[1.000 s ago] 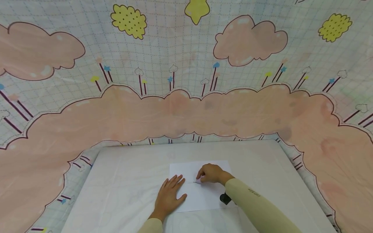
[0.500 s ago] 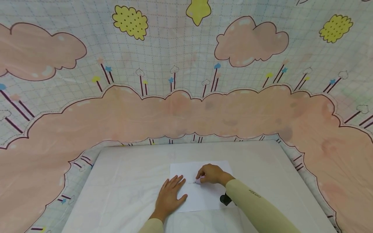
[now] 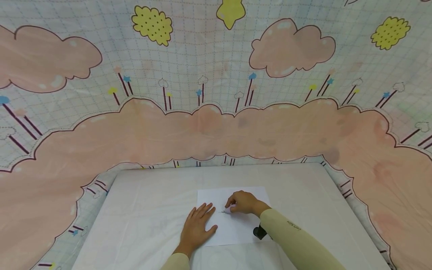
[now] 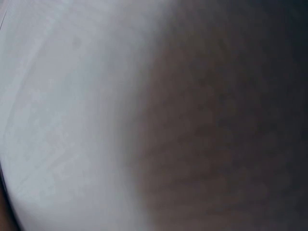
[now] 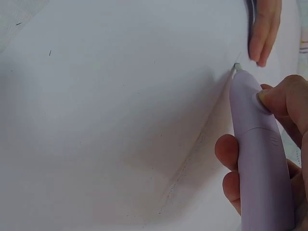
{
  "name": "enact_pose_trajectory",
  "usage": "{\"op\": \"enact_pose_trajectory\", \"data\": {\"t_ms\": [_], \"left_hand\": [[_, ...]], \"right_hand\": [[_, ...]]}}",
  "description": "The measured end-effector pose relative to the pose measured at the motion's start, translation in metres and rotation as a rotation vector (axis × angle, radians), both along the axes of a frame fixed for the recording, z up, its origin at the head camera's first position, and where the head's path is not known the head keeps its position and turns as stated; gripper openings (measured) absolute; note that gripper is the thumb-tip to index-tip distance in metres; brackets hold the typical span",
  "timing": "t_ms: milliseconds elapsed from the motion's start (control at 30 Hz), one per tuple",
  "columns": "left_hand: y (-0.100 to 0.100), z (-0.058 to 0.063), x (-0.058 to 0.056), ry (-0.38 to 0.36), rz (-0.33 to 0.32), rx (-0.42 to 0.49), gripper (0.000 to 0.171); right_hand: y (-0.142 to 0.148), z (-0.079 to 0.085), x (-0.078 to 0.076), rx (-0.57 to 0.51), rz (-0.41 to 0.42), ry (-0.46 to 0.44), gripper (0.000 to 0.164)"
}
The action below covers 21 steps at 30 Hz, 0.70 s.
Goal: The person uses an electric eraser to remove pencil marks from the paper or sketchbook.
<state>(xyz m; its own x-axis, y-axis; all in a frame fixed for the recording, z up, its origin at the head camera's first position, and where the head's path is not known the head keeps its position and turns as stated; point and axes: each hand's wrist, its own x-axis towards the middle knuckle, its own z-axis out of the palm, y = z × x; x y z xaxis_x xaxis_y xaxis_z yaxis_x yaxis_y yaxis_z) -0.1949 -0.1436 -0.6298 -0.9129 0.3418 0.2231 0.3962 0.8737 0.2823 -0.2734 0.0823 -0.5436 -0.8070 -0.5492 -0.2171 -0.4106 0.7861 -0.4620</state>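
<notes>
My right hand [image 3: 245, 202] holds a lilac electric eraser [image 5: 262, 154], its thumb on the button near the front. The small greenish tip [image 5: 236, 66] touches the white paper [image 3: 233, 230]. Beyond the tip a short stretch of thin pencil line [image 5: 239, 56] shows in the right wrist view; behind it runs a faint trace [image 5: 185, 166] strewn with crumbs. My left hand [image 3: 195, 229] rests on the left edge of the paper, fingers spread. In the left wrist view everything is too blurred to make out more than a pale surface and a dark shape.
The paper lies on a white-covered table [image 3: 145, 210]. Patterned fabric with clouds [image 3: 293, 48] surrounds the table behind and at the sides. A small black device [image 3: 260, 232] sits under the right wrist. Several tiny dark crumbs [image 5: 50, 53] lie scattered over the paper.
My right hand has shifted slightly left with the electric eraser, its tip moving along the pencil line. The left hand stays in place on the paper.
</notes>
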Motion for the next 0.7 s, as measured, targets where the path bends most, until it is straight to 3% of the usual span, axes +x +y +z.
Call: {"op": "enact_pose_trajectory", "data": {"t_ms": [467, 700], "left_hand": [[-0.0009, -0.0016, 0.0001, 0.041, 0.003, 0.0, 0.061], [0.0014, 0.0011, 0.0022, 0.001, -0.003, 0.011, 0.061]], "right_hand": [[0.0056, 0.0006, 0.0022, 0.0, -0.015, -0.008, 0.015], [0.0016, 0.0002, 0.0043, -0.009, -0.023, -0.026, 0.014]]}}
